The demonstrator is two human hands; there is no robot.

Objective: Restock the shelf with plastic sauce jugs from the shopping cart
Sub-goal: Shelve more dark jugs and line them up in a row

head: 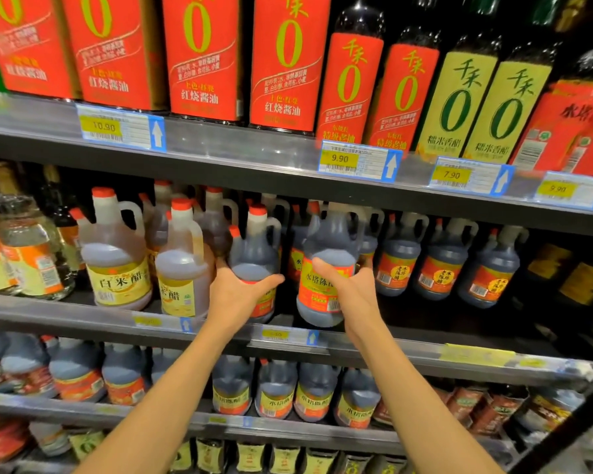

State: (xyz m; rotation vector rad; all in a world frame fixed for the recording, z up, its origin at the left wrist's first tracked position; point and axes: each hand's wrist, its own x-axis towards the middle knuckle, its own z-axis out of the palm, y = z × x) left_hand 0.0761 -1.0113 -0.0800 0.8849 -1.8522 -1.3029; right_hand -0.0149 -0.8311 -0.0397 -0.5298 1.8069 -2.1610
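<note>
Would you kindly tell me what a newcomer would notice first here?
Two bare hands at the middle shelf: the left hand holds a dark plastic sauce jug with a red cap, the right hand another dark jug with a red-orange label. Above stand tall red-labelled bottles.

Middle shelf point(83, 313), as we find it:
- Free room: bare shelf floor right of the dark vinegar jug point(326, 268) our right hand point(353, 292) holds, in front of three set-back dark jugs point(442, 265).
- Obstacles: yellow-labelled rice vinegar jugs point(117, 261) crowd the left.
- The upper shelf edge point(254, 172) sits close above the caps, limiting overhead entry.
</note>
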